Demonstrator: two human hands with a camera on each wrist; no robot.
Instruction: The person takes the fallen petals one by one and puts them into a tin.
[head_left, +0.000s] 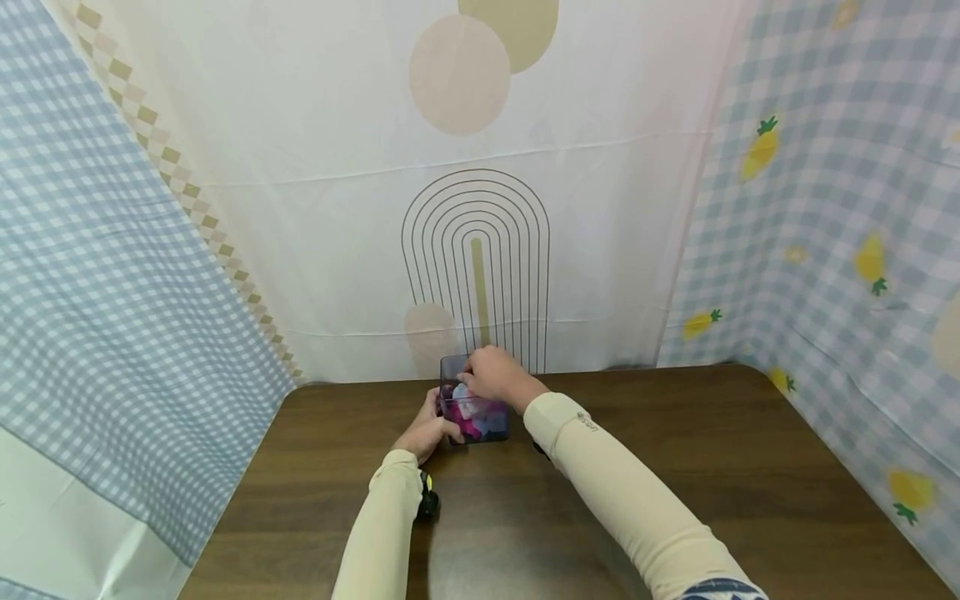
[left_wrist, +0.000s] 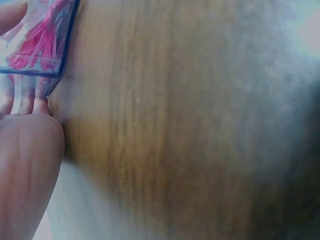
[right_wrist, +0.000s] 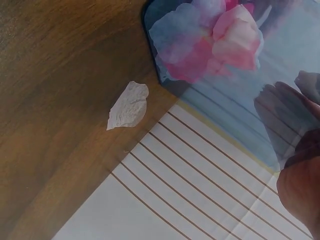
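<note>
A clear, bluish plastic box (head_left: 480,423) stands at the table's back edge, with pink, white and pale blue petal-like pieces (right_wrist: 210,45) inside. My left hand (head_left: 424,429) grips its left side; in the left wrist view the thumb lies over the near wall and the fingers (left_wrist: 27,97) pass behind. My right hand (head_left: 497,373) is at the box's top, its fingers reaching inside. Through the tinted wall, the right wrist view shows these fingers (right_wrist: 285,100) dimly, apart from most of the pieces. Whether they pinch something is hidden.
A small whitish scrap (right_wrist: 129,106) lies on the brown wooden table (head_left: 675,467) beside the box. Directly behind hangs a white cloth with arch lines (head_left: 360,250). Checked cloths (head_left: 810,250) close off both sides.
</note>
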